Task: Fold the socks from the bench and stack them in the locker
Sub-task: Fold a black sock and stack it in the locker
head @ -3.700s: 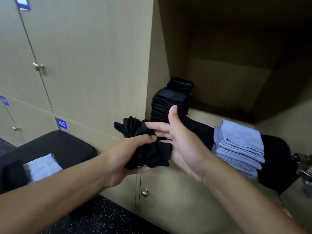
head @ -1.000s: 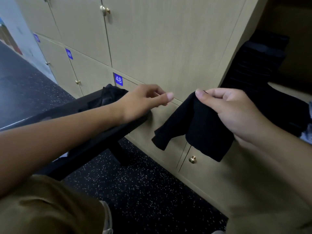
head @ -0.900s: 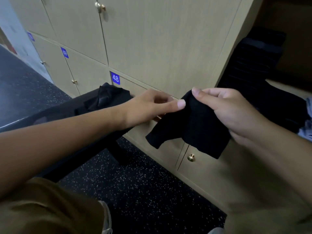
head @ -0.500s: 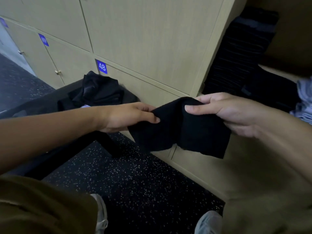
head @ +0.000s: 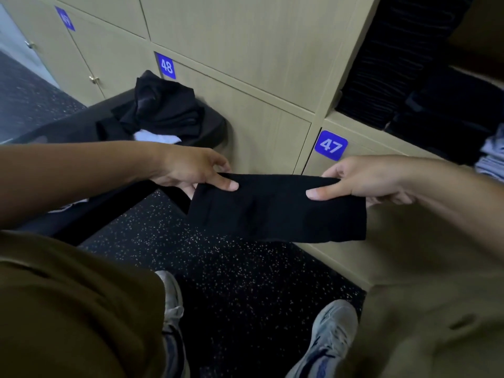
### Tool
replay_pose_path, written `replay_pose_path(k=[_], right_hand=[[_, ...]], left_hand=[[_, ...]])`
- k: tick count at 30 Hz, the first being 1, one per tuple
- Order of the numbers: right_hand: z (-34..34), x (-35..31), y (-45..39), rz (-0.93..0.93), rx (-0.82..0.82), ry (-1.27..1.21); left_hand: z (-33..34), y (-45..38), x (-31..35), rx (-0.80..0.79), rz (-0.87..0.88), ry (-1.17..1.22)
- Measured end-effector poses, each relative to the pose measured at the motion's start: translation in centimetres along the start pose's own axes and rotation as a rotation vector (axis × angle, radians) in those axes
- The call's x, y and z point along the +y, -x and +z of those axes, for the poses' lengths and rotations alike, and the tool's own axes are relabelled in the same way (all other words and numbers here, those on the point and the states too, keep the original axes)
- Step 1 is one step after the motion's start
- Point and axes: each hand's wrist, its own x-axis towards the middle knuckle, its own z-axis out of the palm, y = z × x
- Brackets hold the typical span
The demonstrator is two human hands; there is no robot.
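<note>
A black sock [head: 275,211] is stretched flat between my hands, in front of the lower locker doors. My left hand [head: 191,170] pinches its left end with thumb on top. My right hand [head: 362,180] pinches its right end the same way. On the dark bench [head: 71,132] at the left lies a heap of black socks [head: 161,107] with a pale one [head: 156,137] under it. The open locker [head: 346,124] at the upper right holds a tall stack of folded black socks [head: 381,58] and folded blue socks [head: 493,156] at the right edge.
Closed beige locker doors with blue number plates 48 [head: 166,66] and 47 [head: 330,145] fill the wall ahead. The floor [head: 218,282] is black and speckled. My two shoes [head: 324,339] stand below, and my brown clothing covers the lower left.
My left hand has taken hold of the sock's free end, and both hands have pulled it out flat and level. The view has tipped downward toward the floor.
</note>
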Motion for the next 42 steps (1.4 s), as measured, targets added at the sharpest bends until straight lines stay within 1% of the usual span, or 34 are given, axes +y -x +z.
replay_pose_path(k=[3,5,7,9,14,17,20,24,26,29,31,34,37,42], right_hand=[[-0.3,0.5,0.2,-0.009,-0.099,-0.178],[-0.5,1.1,0.1,-0.001,-0.093,-0.247],[-0.5,1.5,0.0,0.020,-0.054,-0.289],[-0.2,1.9,-0.3,0.035,-0.017,-0.294],[1.0,2.3,-1.2,0.064,0.085,-0.335],[1.6,2.1,-1.6,0.044,0.189,-0.392],[2.4,1.6,-1.9,-0.012,0.257,-0.459],[3.5,0.2,-2.4,-0.087,0.371,-0.523],[4.0,-0.3,-3.0,-0.128,0.455,-0.495],[4.4,-1.0,-3.4,-0.205,0.567,-0.342],[4.5,-1.4,-3.4,-0.237,0.614,-0.267],[4.4,-1.9,-3.3,-0.251,0.639,-0.290],[4.4,-2.4,-3.2,-0.261,0.606,-0.421],[4.1,-2.4,-3.2,-0.268,0.592,-0.435]], left_hand=[[-0.7,0.3,-0.3,-0.047,-0.024,0.125],[-1.4,0.7,-0.7,-0.119,-0.045,0.147],[-1.9,1.1,-1.1,-0.164,-0.074,0.103],[-2.1,1.2,-1.4,-0.135,-0.102,0.091],[-1.9,0.7,-1.2,0.032,-0.125,0.211],[-1.4,0.7,-0.9,0.031,-0.137,0.235],[-0.5,0.7,-0.1,0.038,-0.112,0.250],[1.0,0.1,1.6,0.146,-0.035,0.298],[1.7,-0.1,2.6,0.172,0.007,0.314],[2.8,-0.6,3.9,0.173,0.059,0.283],[3.4,-0.8,4.7,0.150,0.082,0.254],[4.0,-1.0,5.8,0.129,0.121,0.199],[4.4,-1.2,6.6,0.121,0.156,0.150],[4.8,-1.2,7.4,0.115,0.207,0.180]])
